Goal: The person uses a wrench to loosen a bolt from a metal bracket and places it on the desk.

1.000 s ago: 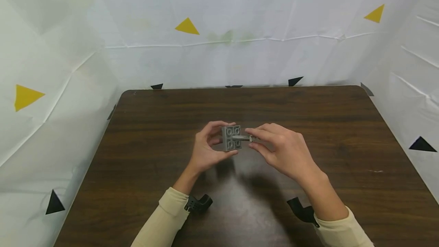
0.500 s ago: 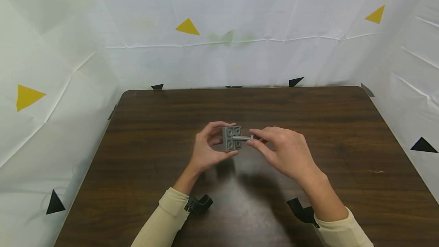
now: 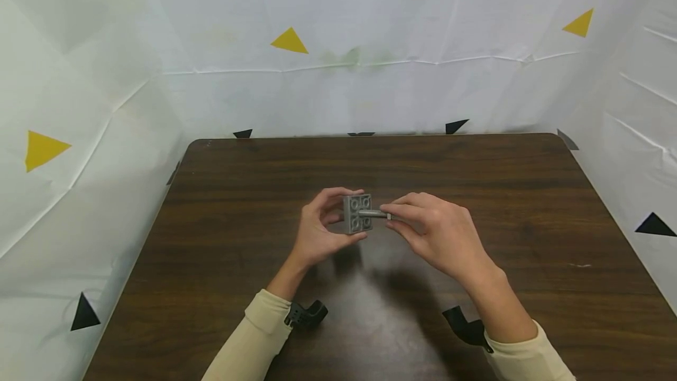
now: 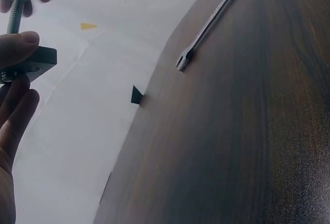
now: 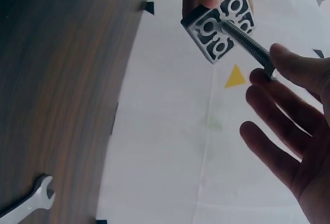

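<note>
Head view showed a dark wooden table [image 3: 529, 222] inside white sheeting, with both hands raised above its middle. Held clear of the table, between the hands, a grey square block [image 3: 357, 213] with a threaded bolt [image 3: 374, 213] standing out of its centre toward the right. Best done, judging by the pose, with the block kept square and steady and the bolt turned in line with its hole, in short finger rolls, without side pressure on the thread. Left hand [image 3: 317, 231] curled round the block, thumb on top and fingers below, the grip closed on it. Right hand [image 3: 439, 234] pinched the bolt head between thumb and forefinger, remaining fingers loosely spread, as seen from the right wrist [image 5: 289, 126]. Lying flat on the table, well apart from the hands, a small spanner [image 4: 209, 23].
</note>
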